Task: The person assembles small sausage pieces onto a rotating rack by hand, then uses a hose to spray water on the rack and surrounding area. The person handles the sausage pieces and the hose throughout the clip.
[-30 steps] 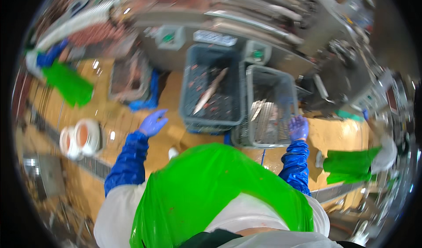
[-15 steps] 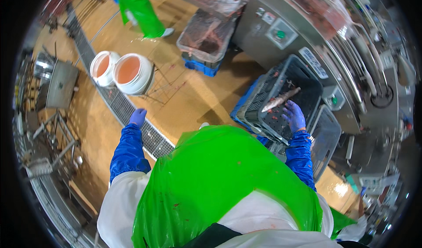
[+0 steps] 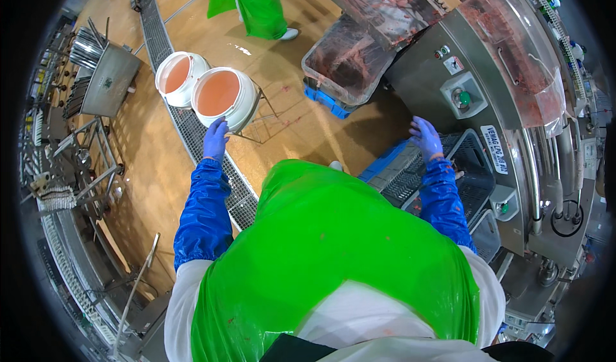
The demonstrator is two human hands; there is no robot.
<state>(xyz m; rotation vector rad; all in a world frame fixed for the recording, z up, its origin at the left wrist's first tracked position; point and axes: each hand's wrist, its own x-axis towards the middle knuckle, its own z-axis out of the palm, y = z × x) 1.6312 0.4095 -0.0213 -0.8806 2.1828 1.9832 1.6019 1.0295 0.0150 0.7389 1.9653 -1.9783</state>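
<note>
1. Since half a second ago, our surroundings have slid rightward across my view over the tan floor (image 3: 151, 192); my left hand (image 3: 216, 139) has come up to the near side of the larger white bucket (image 3: 247, 104), and my right hand (image 3: 425, 138) has shifted from over a crate's inside to the stack's far left part.
2. On the right stands a big steel machine (image 3: 427, 83) with green buttons and a clear cover on its far part.
3. Nearest, my green apron (image 3: 333, 233) fills the middle, with blue sleeves (image 3: 204, 211) on both forearms.
4. At the far side, a co-worker's green apron (image 3: 263, 9) and white boot (image 3: 290, 34) show.
5. Before the machine, to my right, is the crate stack (image 3: 398, 178), grey above and blue below; a clear grey crate (image 3: 487, 237) sits nearer, on its right.
6. Farther off, a see-through tub (image 3: 330, 87) with pinkish residue rests on a blue base (image 3: 328, 103).
7. Left of centre, the larger bucket holds pinkish-orange liquid; the smaller white bucket (image 3: 186, 99), with similar liquid, is just beyond it on the left.
8. My left hand has its fingers loosely bent, nothing seen in it; I cannot tell whether it touches the bucket.
9. My right hand is spread fairly wide, nothing visible in its grasp; contact with the stack is unclear.
</note>
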